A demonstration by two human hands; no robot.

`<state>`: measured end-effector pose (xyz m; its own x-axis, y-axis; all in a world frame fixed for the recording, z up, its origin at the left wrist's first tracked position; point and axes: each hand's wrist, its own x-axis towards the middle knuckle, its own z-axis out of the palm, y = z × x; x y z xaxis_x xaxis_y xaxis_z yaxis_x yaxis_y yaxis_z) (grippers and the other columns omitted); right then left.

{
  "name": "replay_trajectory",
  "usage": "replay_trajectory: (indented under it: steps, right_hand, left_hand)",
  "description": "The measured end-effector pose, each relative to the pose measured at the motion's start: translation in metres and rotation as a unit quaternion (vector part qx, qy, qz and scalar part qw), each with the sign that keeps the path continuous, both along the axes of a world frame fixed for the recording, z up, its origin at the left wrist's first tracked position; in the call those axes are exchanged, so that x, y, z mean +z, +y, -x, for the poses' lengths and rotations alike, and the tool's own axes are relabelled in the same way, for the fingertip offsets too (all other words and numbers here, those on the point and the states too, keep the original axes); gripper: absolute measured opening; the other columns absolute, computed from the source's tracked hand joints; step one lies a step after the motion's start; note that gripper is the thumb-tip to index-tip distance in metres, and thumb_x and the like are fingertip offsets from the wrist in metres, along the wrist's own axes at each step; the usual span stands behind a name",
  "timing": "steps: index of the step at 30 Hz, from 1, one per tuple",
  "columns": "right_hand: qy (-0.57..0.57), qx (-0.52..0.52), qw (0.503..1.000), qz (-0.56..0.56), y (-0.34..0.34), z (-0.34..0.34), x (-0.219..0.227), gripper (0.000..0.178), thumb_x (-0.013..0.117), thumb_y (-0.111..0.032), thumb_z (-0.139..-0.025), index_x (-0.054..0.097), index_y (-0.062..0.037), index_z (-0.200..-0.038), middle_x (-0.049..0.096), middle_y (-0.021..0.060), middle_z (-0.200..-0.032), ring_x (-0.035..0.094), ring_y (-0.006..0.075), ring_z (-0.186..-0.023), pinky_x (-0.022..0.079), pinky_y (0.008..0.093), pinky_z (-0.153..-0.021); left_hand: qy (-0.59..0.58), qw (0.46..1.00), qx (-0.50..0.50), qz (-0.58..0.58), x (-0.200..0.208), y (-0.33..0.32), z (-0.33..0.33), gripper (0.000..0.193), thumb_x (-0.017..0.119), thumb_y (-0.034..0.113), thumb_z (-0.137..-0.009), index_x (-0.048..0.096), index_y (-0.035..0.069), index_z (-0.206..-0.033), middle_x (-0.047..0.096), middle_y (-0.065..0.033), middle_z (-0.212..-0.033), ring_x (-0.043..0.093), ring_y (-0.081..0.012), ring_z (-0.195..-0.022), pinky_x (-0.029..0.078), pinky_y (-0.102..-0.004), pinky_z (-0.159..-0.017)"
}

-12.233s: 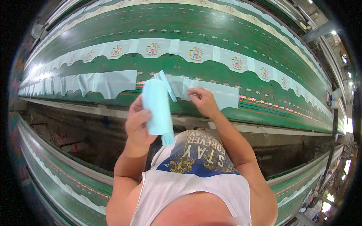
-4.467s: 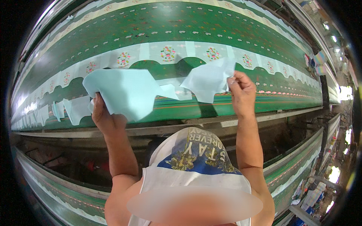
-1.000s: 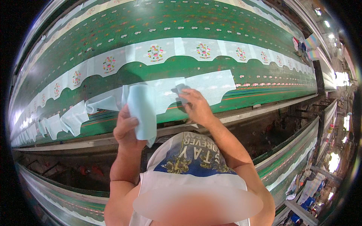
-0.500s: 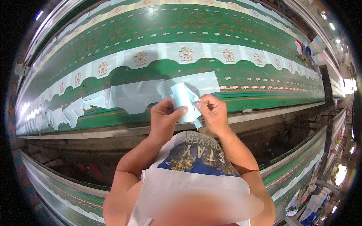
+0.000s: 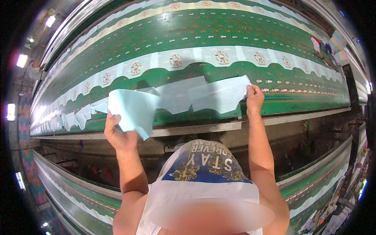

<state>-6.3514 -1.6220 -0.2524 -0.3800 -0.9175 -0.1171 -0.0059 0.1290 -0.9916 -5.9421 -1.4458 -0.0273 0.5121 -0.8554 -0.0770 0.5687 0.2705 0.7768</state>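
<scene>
My left hand grips a stack of pale blue cut cloth pieces, held over the near edge of a long green table. The stack fans out and droops toward me. Well to the right, my right hand pinches the upper right corner of a single pale blue cloth piece, stretched out low over the table. Its left end overlaps a flat, similar cloth piece. Further left, several more blue pieces lie along the near edge, some crumpled or hanging over it.
Beyond, a row of pale pieces with colourful printed motifs runs along the table, with a yellowish row farther back. A pale rail borders the near side. Another green table lies behind me. Mixed cloths are heaped at lower right.
My hands were close together over the folded stack and have spread wide apart. The left carried the stack leftward; the right drew one piece out to the right, over the table.
</scene>
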Motion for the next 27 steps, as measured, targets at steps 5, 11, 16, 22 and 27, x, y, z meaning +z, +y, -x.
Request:
replay_trajectory:
  steps: [5, 11, 16, 22, 27]
  right_hand:
    - [-0.009, -0.040, 0.999, -0.002, -0.010, 0.043, -0.020, 0.016, 0.067, -0.012, -0.098, 0.071, 0.0023, -0.105, 0.069, 0.0006, -0.088, 0.057, 0.0075, -0.076, 0.046, 0.0259, -0.065]
    - [0.069, -0.090, 0.991, -0.064, -0.007, 0.053, 0.007, 0.025, 0.064, -0.012, -0.100, 0.070, 0.0034, -0.119, 0.072, 0.0060, -0.097, 0.062, 0.0114, -0.085, 0.050, 0.0288, -0.076]
    - [0.118, 0.067, 0.991, -0.001, 0.010, 0.031, 0.035, 0.023, 0.066, -0.013, -0.100, 0.072, -0.0019, -0.119, 0.074, 0.0052, -0.103, 0.068, 0.0125, -0.084, 0.053, 0.0268, -0.070]
    - [0.081, 0.267, 0.953, 0.121, 0.064, -0.059, 0.160, 0.015, 0.066, -0.011, -0.099, 0.070, 0.0033, -0.100, 0.068, 0.0089, -0.094, 0.063, 0.0149, -0.084, 0.051, 0.0292, -0.077]
    - [0.116, 0.306, 0.932, 0.155, 0.059, -0.051, 0.172, 0.009, 0.075, -0.001, -0.088, 0.068, 0.0012, -0.093, 0.066, 0.0074, -0.090, 0.060, 0.0127, -0.082, 0.048, 0.0268, -0.073]
  left_hand:
    - [0.051, 0.995, -0.072, 0.038, 0.005, -0.004, 0.004, 0.056, 0.058, 0.011, -0.080, 0.053, -0.005, -0.134, 0.067, -0.0173, -0.118, 0.067, -0.0313, -0.106, 0.055, -0.0419, -0.095]
    - [0.063, 0.990, -0.123, -0.020, -0.004, -0.040, 0.039, 0.057, 0.059, 0.012, -0.081, 0.054, -0.004, -0.135, 0.066, -0.0144, -0.115, 0.066, -0.0233, -0.105, 0.056, -0.0375, -0.087]
    - [0.098, 0.966, -0.232, -0.056, -0.034, -0.069, 0.082, 0.030, 0.075, 0.002, -0.087, 0.067, -0.003, -0.116, 0.073, -0.0125, -0.106, 0.072, -0.0186, -0.093, 0.059, -0.0340, -0.082]
    - [0.100, 0.930, -0.350, -0.057, -0.064, -0.094, 0.129, 0.019, 0.077, -0.005, -0.086, 0.073, -0.001, -0.104, 0.075, -0.0085, -0.099, 0.070, -0.0133, -0.087, 0.057, -0.0294, -0.079]
    - [0.006, 0.934, -0.353, -0.049, -0.072, -0.103, 0.163, 0.018, 0.074, -0.006, -0.087, 0.073, -0.003, -0.105, 0.075, -0.0071, -0.100, 0.068, -0.0098, -0.088, 0.055, -0.0281, -0.079]
